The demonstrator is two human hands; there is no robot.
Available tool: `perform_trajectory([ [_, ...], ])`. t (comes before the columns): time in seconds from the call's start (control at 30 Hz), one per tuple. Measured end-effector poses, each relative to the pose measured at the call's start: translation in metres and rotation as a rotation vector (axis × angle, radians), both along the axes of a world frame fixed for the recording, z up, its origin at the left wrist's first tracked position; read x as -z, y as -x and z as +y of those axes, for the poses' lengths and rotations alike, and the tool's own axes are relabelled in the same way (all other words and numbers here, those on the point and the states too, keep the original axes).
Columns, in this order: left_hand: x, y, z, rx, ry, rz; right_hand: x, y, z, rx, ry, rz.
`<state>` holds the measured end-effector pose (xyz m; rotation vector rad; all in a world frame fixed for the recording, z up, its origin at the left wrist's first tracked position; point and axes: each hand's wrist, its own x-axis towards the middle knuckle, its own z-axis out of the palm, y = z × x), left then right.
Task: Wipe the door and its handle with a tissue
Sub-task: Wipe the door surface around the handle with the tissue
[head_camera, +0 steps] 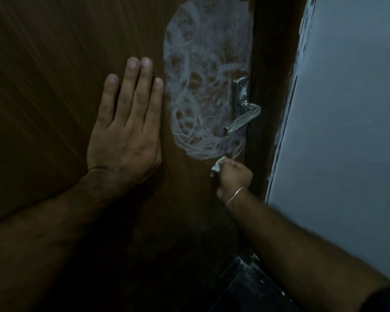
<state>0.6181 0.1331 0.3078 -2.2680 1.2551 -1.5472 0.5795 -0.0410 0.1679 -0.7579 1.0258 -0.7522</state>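
Observation:
A dark brown wooden door (54, 75) fills the left and middle of the view. A big patch of white swirled smears (200, 75) covers it beside the metal lever handle (242, 111). My left hand (124, 129) lies flat on the door, fingers together and pointing up, just left of the smears. My right hand (233, 177) is closed around a crumpled white tissue (217, 167) and presses it to the door at the lower edge of the smears, below the handle. A thin bangle sits on that wrist.
The brown door frame (270, 86) runs down right of the handle. A pale grey wall (347, 109) stands to the right, with white flecks along its edge. Dark floor (245, 287) shows at the bottom.

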Motion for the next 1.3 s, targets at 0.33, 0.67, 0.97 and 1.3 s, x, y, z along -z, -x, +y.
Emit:
perform_trajectory([
  [0.33, 0.002, -0.002, 0.000, 0.003, -0.002, -0.018, -0.002, 0.004, -0.042, -0.025, 0.026, 0.012],
  [0.67, 0.002, -0.002, 0.000, -0.005, -0.011, -0.023, -0.002, 0.006, -0.055, -0.070, 0.068, 0.062],
  [0.97, -0.001, -0.003, 0.000, -0.028, -0.030, -0.034, -0.001, 0.008, -0.058, -0.078, 0.069, 0.044],
  [1.3, 0.000, -0.004, 0.000, -0.029, -0.020, -0.045, 0.003, 0.000, -0.052, -0.026, 0.025, 0.035],
])
